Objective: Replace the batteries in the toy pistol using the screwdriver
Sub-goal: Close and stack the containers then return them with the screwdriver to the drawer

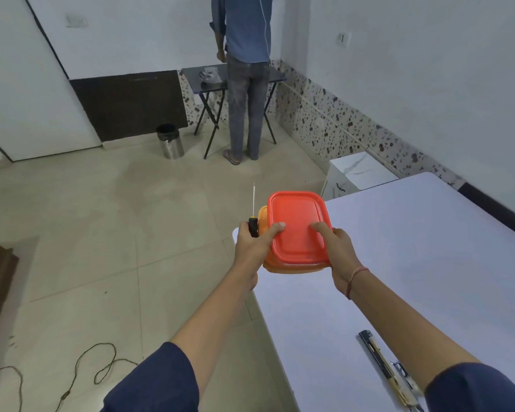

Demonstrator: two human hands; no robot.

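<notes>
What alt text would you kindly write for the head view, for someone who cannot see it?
The left hand and right hand hold a red-lidded orange container over a white table; the left also grips a screwdriver. Beyond, a person stands at a folding table.

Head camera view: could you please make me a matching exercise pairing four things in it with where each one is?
Things
1. screwdriver
2. red-lidded box
3. steel bin
4. dark bar

Places
A. lying on the white table
B. standing on the floor by the folding table
C. held between the left hand and the right hand
D. gripped in the left hand only, shaft pointing away

Pairs: 1-D, 2-C, 3-B, 4-A.
</notes>
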